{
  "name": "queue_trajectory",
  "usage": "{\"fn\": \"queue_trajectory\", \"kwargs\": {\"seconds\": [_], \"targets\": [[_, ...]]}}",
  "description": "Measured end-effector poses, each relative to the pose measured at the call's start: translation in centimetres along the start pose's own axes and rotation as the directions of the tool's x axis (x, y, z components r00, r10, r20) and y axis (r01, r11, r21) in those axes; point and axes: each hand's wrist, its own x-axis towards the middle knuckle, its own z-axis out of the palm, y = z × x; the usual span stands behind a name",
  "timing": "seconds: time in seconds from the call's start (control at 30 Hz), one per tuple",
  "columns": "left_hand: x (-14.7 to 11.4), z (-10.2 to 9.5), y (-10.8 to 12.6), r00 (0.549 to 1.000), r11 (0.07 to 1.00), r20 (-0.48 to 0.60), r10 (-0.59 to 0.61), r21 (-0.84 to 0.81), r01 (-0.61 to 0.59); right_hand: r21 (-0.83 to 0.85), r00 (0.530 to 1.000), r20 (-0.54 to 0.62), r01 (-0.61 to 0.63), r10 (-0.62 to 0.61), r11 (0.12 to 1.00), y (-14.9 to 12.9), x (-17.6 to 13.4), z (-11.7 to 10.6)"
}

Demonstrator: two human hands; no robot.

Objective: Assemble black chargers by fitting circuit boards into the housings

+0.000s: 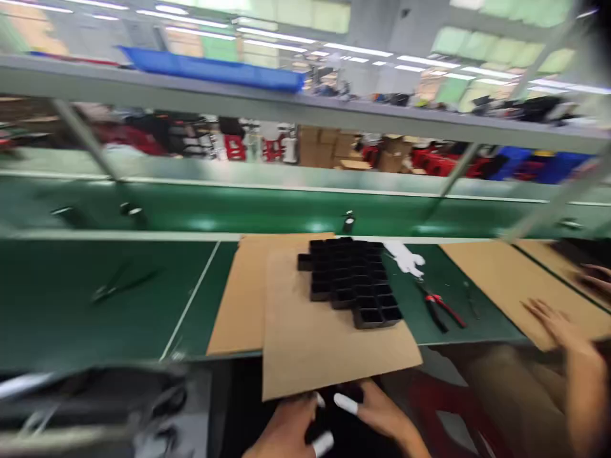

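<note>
My left hand is low in the head view, just below the front edge of a cardboard sheet. White covers sit on some of its fingertips, and its fingers curl around a dark area. My right hand is close beside it, fingers bent inward and a white cover on the thumb. Something dark lies between the hands, but against the black background I cannot make it out. On the cardboard, several small black open boxes stand packed together in staggered rows. The sheet overhangs the table's front edge.
Red-and-black-handled pliers and a white glove lie on the green table right of the boxes. Another person's hand rests on a cardboard sheet at right. A shelf crosses above.
</note>
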Motion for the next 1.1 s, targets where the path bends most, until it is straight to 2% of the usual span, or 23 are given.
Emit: {"fn": "queue_trajectory", "kwargs": {"seconds": [0.07,0.1,0.13,0.17,0.2,0.27,0.3,0.33,0.37,0.4,0.43,0.5,0.57,0.6,0.63,0.7,0.77,0.83,0.87,0.93,1.0,1.07,1.1], "targets": [[-5.1,-2.4,2.6,0.994,0.997,0.109,-0.021,-0.072,0.029,0.078,0.969,0.246,-0.057,0.037,0.995,-2.7,-0.3,7.0],[-7.9,-4.3,4.3,0.994,0.964,0.093,0.051,-0.264,-0.025,0.130,0.907,0.418,-0.108,0.044,0.986,-4.2,-0.6,9.1],[-10.7,-6.4,6.0,0.976,0.823,-0.045,0.212,-0.531,-0.203,0.211,0.849,0.529,-0.114,-0.015,0.971,-5.9,-0.7,10.5],[-13.4,-8.4,7.4,0.885,0.532,-0.281,0.372,-0.717,-0.451,0.326,0.787,0.607,-0.118,-0.112,0.938,-7.7,-0.6,11.6],[-15.9,-10.1,8.7,0.777,0.366,-0.543,0.318,-0.686,-0.629,0.464,0.713,0.661,-0.144,-0.234,0.874,-9.3,-0.4,12.4],[-20.5,-12.3,10.3,0.456,0.175,-0.872,0.178,-0.428,-0.887,0.674,0.621,0.676,-0.305,-0.396,0.672,-12.4,0.3,14.1],[-22.5,-12.7,10.9,0.179,0.098,-0.975,0.128,-0.168,-0.981,0.711,0.588,0.680,-0.380,-0.439,0.592,-13.7,0.5,15.2],[-24.3,-12.7,11.3,-0.132,0.133,-0.990,-0.052,0.124,-0.983,0.719,0.560,0.687,-0.432,-0.463,0.545,-14.9,0.6,16.4],[-25.8,-12.4,11.8,-0.352,0.327,-0.923,-0.157,0.288,-0.900,0.716,0.535,0.696,-0.456,-0.480,0.529,-15.9,0.6,17.8],[-27.2,-12.0,12.3,-0.504,0.559,-0.837,-0.214,0.318,-0.766,0.716,0.517,0.697,-0.457,-0.497,0.528,-16.7,0.4,19.2],[-28.3,-11.4,12.8,-0.591,0.739,-0.781,-0.202,0.274,-0.615,0.718,0.504,0.695,-0.454,-0.512,0.527,-17.2,0.2,20.6],[-30.2,-10.1,13.9,-0.642,0.924,-0.749,-0.164,0.111,-0.365,0.712,0.481,0.702,-0.484,-0.525,0.509,-17.5,-0.4,23.4],[-31.9,-8.6,14.7,-0.678,0.974,-0.728,-0.102,0.067,-0.218,0.663,0.424,0.746,-0.549,-0.513,0.509,-16.7,-0.8,26.0],[-32.7,-7.8,15.0,-0.677,0.981,-0.733,-0.067,0.077,-0.180,0.625,0.392,0.779,-0.553,-0.490,0.551,-16.1,-0.9,27.1],[-33.5,-6.9,15.2,-0.641,0.981,-0.765,-0.066,0.069,-0.183,0.581,0.365,0.814,-0.512,-0.452,0.633,-15.3,-0.9,28.1],[-35.0,-5.1,15.1,-0.504,0.965,-0.854,-0.126,0.012,-0.261,0.461,0.337,0.865,-0.245,-0.371,0.853,-13.6,-1.0,29.6],[-36.1,-3.5,14.7,-0.367,0.923,-0.900,-0.236,-0.090,-0.373,0.286,0.282,0.902,0.181,-0.328,0.941,-12.5,-1.2,30.4],[-36.5,-2.3,14.3,-0.340,0.877,-0.884,-0.322,-0.142,-0.459,0.189,0.190,0.934,0.452,-0.301,0.872,-12.4,-1.4,30.7],[-36.5,-1.9,14.1,-0.357,0.860,-0.868,-0.346,-0.141,-0.491,0.194,0.160,0.941,0.470,-0.299,0.861,-12.7,-1.5,30.8],[-36.2,-1.4,14.1,-0.426,0.846,-0.829,-0.362,-0.100,-0.523,0.280,0.155,0.932,0.267,-0.328,0.922,-13.7,-1.5,31.4],[-36.1,-1.3,14.6,-0.523,0.857,-0.781,-0.342,-0.031,-0.515,0.381,0.183,0.919,-0.192,-0.348,0.905,-14.6,-1.4,32.7],[-36.6,-1.6,15.4,-0.622,0.876,-0.724,-0.299,0.050,-0.479,0.312,0.201,0.950,-0.653,-0.239,0.690,-14.8,-1.8,34.6],[-37.1,-2.0,15.9,-0.669,0.885,-0.693,-0.271,0.094,-0.455,0.237,0.195,0.972,-0.789,-0.135,0.567,-14.5,-2.3,35.6]]}}
